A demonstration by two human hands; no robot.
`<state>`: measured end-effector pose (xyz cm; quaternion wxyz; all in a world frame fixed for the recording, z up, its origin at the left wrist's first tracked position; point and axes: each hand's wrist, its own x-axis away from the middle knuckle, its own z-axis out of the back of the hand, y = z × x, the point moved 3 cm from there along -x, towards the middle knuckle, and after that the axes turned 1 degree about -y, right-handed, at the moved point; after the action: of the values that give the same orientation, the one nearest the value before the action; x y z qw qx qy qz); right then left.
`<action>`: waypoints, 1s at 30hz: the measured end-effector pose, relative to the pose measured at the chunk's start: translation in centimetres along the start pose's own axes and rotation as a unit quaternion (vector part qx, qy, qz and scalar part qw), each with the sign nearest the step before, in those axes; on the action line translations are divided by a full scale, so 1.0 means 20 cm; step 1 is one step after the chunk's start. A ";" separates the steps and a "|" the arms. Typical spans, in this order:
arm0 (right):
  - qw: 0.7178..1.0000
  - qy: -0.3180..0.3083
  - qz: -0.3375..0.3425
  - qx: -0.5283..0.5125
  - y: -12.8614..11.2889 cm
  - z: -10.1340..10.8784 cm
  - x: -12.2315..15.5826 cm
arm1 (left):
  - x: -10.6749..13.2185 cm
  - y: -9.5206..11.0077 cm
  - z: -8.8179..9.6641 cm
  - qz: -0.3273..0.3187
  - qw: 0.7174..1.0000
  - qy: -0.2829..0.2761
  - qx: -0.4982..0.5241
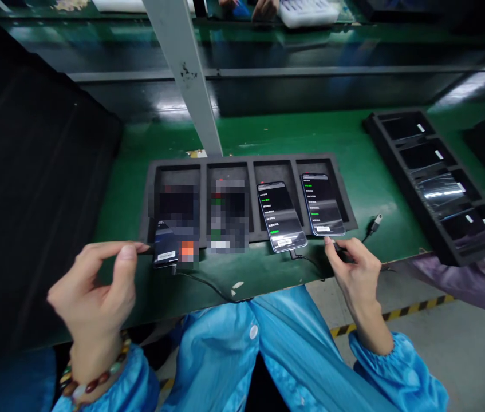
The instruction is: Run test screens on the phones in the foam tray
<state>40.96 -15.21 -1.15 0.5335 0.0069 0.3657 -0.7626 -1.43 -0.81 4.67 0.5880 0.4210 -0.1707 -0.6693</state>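
A black foam tray (251, 161) with several compartments holds phones, two of them blurred by pixelation. The leftmost phone (167, 243) has a dark screen and a cable plugged into its lower end. My left hand (100, 286) is beside it, index finger stretched toward its left edge, thumb apart. Two phones on the right, the third phone (282, 217) and the rightmost phone (323, 205), show text lists with green lines. A black cable (306, 258) runs into the third phone. My right hand (354, 272) pinches a dark cable end just below the rightmost phone.
A loose USB plug (375, 224) lies right of my right hand. Another black tray (435, 183) with phones stands at the right on the green table (268, 134). A grey post (186, 74) rises behind my tray. Across the bench, a person's hand (265, 8) shows.
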 end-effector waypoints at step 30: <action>0.981 -0.187 -0.008 -0.056 -0.37 0.11 0.15 | -0.68 -0.36 -0.57 -0.050 0.985 -0.161 -0.034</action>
<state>34.58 -17.70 3.36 0.5860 -0.1684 0.3013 -0.7331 1.96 16.67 -2.25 0.5326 0.2959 -0.2187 -0.7622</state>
